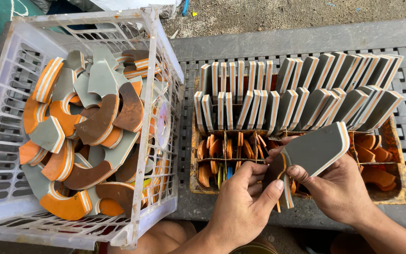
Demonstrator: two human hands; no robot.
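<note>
Here, right hand clamped on a grey foam sole piece with orange-and-white layered edge, left hand pinching its lower end, above an orange divided tray of upright cut pieces, white slatted plastic crate of curved offcuts beside, on grey bench.

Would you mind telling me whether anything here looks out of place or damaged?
Nothing looks damaged. The curved offcuts lie in a loose jumble in the white crate, while the grey pieces stand in neat rows over the orange tray. Both hands, left and right, hold one grey piece.
</note>
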